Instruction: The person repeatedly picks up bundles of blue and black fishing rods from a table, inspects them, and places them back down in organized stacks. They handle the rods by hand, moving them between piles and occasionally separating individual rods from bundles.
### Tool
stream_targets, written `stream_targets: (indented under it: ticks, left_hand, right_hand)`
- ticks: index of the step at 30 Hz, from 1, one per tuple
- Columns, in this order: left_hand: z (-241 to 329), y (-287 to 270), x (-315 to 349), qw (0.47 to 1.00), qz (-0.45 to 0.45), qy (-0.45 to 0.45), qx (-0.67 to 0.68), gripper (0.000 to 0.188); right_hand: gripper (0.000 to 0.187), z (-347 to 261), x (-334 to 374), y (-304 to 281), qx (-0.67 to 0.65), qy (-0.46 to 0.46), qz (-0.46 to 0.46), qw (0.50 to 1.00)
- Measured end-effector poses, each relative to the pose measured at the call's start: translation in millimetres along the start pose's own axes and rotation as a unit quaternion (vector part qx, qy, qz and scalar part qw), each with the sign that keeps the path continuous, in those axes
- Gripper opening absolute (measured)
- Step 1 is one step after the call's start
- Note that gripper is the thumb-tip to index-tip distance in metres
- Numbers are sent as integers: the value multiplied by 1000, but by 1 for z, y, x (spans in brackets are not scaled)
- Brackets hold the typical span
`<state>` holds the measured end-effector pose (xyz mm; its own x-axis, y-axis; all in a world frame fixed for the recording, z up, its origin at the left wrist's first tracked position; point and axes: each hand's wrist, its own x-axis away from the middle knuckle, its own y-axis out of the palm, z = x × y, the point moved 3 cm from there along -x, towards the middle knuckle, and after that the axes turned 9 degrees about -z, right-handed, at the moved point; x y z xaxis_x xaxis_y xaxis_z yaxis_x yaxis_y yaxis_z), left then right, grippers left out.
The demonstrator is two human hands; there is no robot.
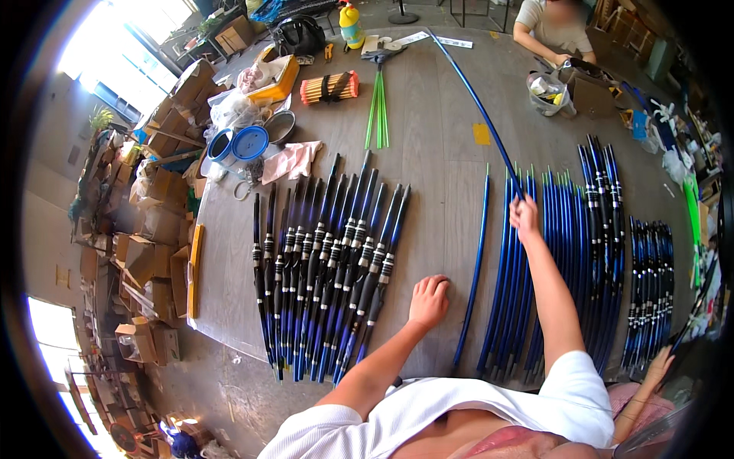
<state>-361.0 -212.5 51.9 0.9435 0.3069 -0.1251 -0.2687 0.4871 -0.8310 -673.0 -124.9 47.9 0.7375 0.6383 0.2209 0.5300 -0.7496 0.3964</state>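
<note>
My right hand point(524, 216) is closed around the lower part of a long blue fishing rod section point(478, 105), which slants up and left toward the table's far edge. Below that hand lies a row of similar blue rod sections point(562, 245), several with thin green tips. One separate blue section point(474, 268) lies left of the row. My left hand point(430, 301) rests on the table with curled fingers, nothing visible in it. To its left lie several fishing rods point(359, 229) with black grips and silver rings, side by side.
Thicker rods point(600, 191) and short rod pieces point(650, 283) lie at right. Toward the back are green rods point(378, 115), an orange-ended bundle point(329, 88) and a blue lid point(250, 142). A person point(554, 34) sits far right; another person's hand point(657, 369) shows lower right.
</note>
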Motion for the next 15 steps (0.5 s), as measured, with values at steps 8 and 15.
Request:
stream_targets:
  ticks: [8,15]
  left_hand:
    - [-37,-55,-75,854,106,-81,503,55]
    - [-35,-242,-159,570,190,17,799,96]
  right_hand:
    - [18,-38,221,-9,-11,54,-69,996]
    - [18,-46,322,-18,16,67,-73,995]
